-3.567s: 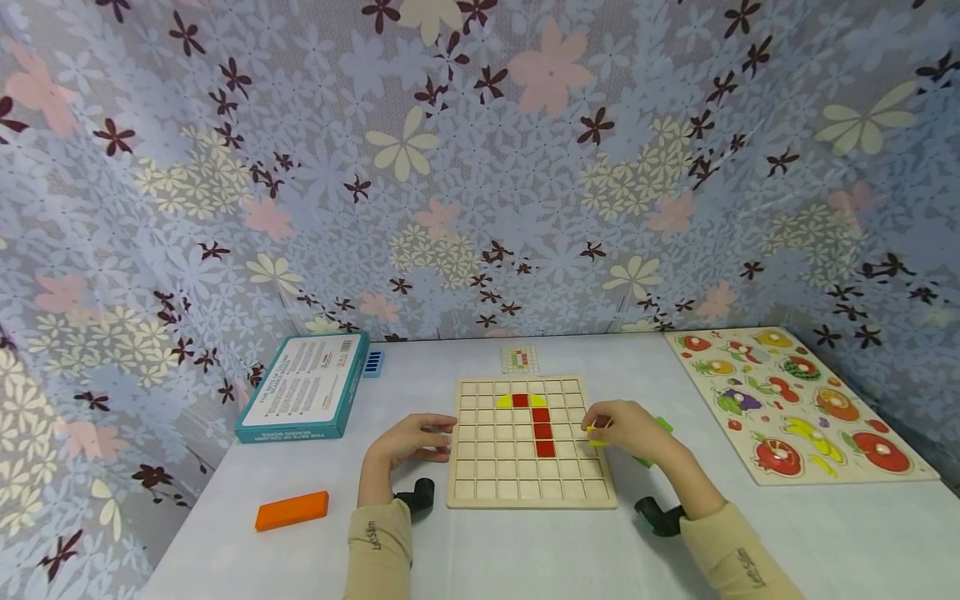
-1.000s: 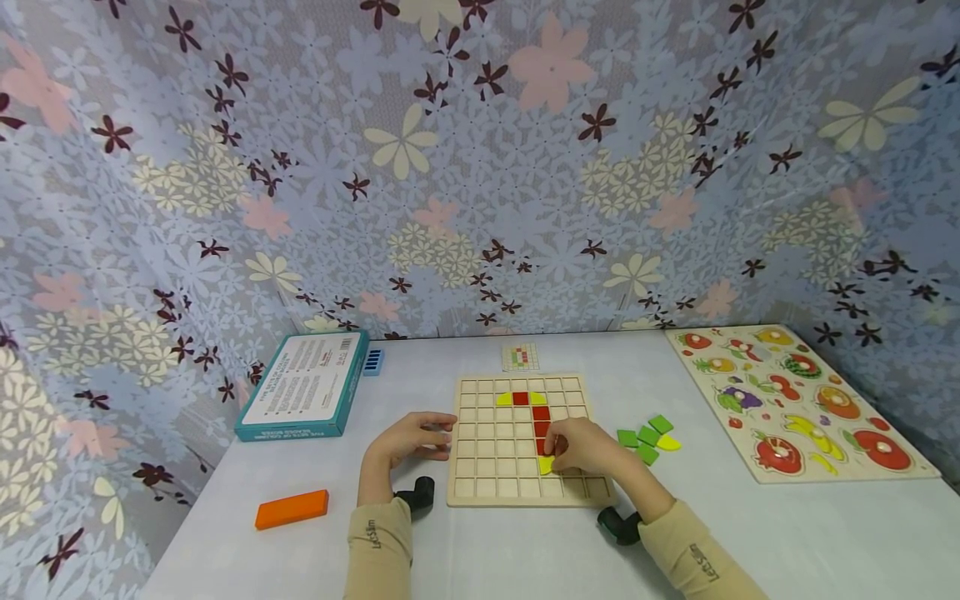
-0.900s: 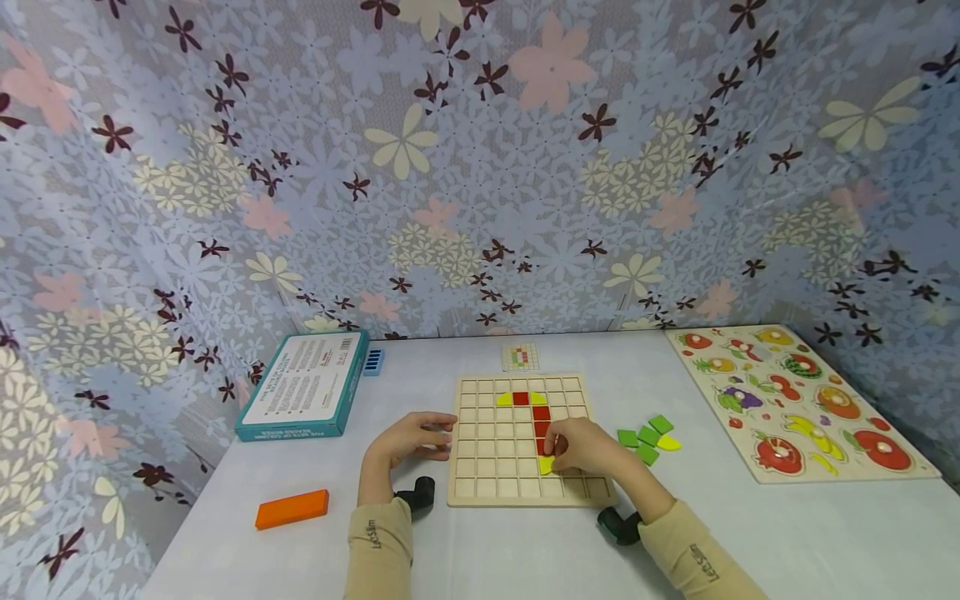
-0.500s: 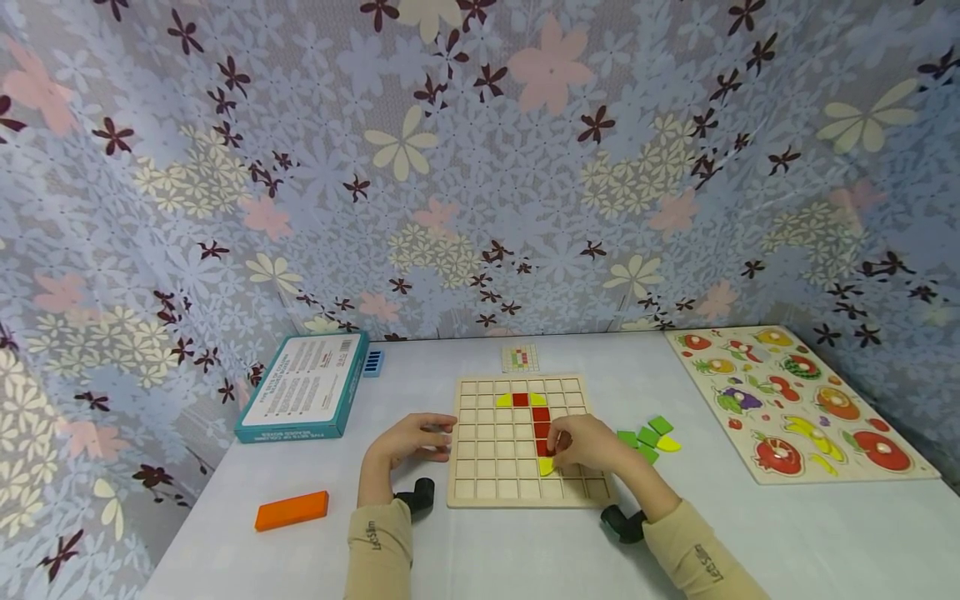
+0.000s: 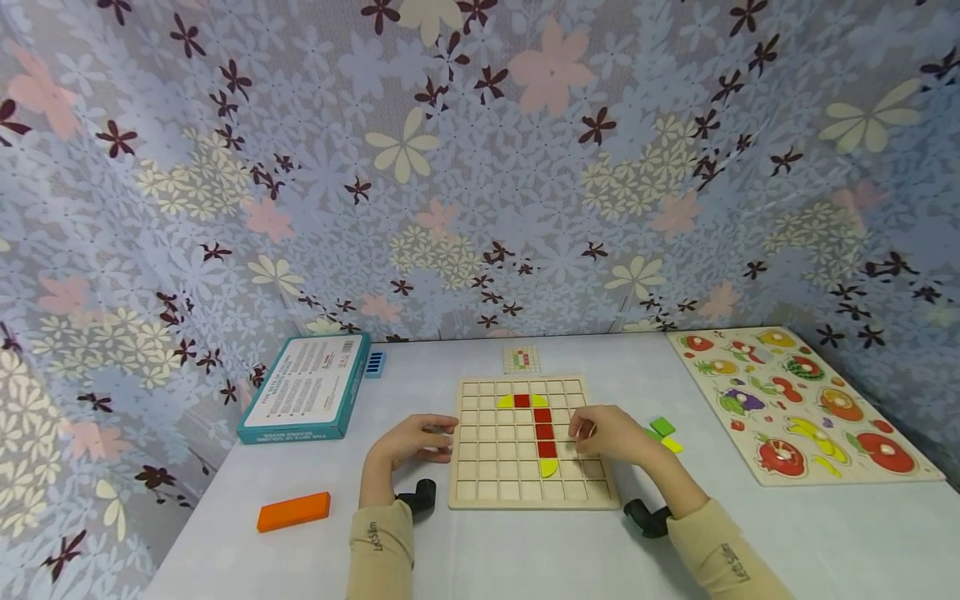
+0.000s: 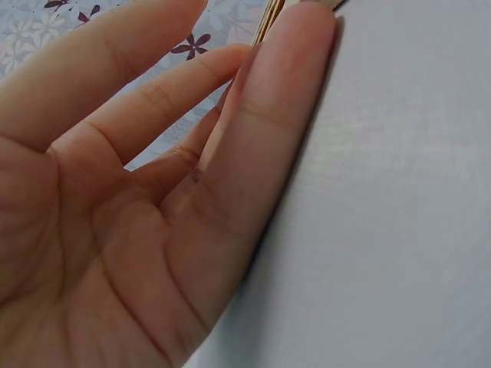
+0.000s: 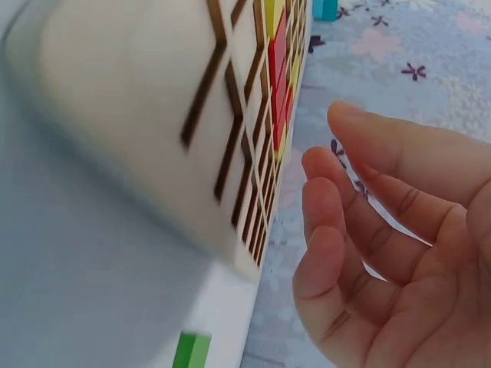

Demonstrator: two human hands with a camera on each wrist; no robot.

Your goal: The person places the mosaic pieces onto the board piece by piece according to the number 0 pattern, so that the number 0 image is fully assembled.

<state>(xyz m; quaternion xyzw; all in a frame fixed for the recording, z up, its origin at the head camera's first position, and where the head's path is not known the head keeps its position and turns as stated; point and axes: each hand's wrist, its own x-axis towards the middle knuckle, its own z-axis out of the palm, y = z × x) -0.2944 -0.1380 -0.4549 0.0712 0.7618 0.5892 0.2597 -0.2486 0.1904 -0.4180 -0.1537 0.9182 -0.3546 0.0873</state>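
A wooden grid board (image 5: 487, 467) lies on the white table. It holds a column of red tiles (image 5: 543, 425) with two yellow pieces beside its top and a yellow curved piece (image 5: 548, 467) below it. My left hand (image 5: 442, 437) rests with straight fingers against the board's left edge (image 6: 272, 15). My right hand (image 5: 581, 429) hovers over the board's right side, fingers relaxed and holding nothing (image 7: 330, 222). Loose green tiles (image 5: 662, 427) and a yellow piece (image 5: 672, 445) lie just right of it.
A teal box (image 5: 303, 387) and an orange block (image 5: 293, 511) sit at the left. A small pattern card (image 5: 521, 359) lies behind the board. A fruit peg puzzle (image 5: 802, 404) fills the right side. Floral cloth walls close in the table.
My right hand let go of the yellow curved piece in the cell under the red column and drew back to the right. The left hand stayed put.
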